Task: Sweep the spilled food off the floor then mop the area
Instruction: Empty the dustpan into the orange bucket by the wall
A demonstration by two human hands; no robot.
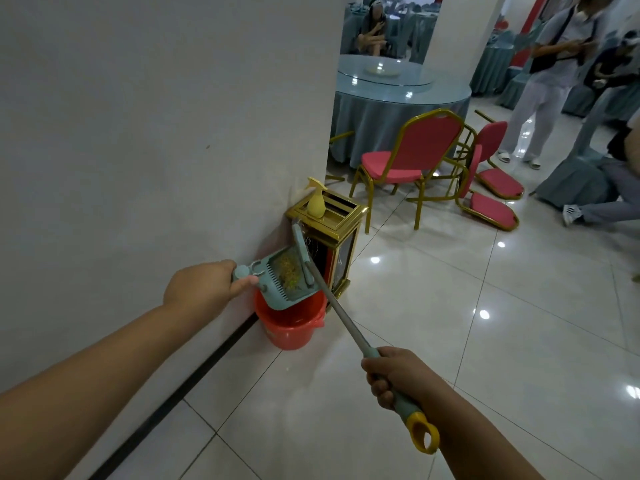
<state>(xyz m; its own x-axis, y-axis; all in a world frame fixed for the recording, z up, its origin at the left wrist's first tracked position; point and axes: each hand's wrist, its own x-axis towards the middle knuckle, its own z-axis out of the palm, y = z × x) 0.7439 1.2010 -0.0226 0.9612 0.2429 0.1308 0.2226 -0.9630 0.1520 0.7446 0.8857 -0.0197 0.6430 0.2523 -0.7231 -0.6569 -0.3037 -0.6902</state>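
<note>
My left hand [204, 289] grips the short handle of a teal dustpan [277, 278], holding it tilted over a red bucket [294, 327] that stands against the wall. Yellowish food scraps [289, 271] lie inside the pan. My right hand [394, 375] grips the teal end of a long grey broom handle [336, 306], which has a yellow hanging loop behind my fist. The teal broom head [300, 249] rests at the pan's far edge, above the scraps.
A gold bin [341, 237] with a yellow spray bottle [317, 200] on top stands just behind the bucket. Red chairs [408, 157], two of them tipped over, and a round clothed table [398, 109] lie beyond. People stand and sit at the right. Glossy tiled floor [450, 306] spreads right.
</note>
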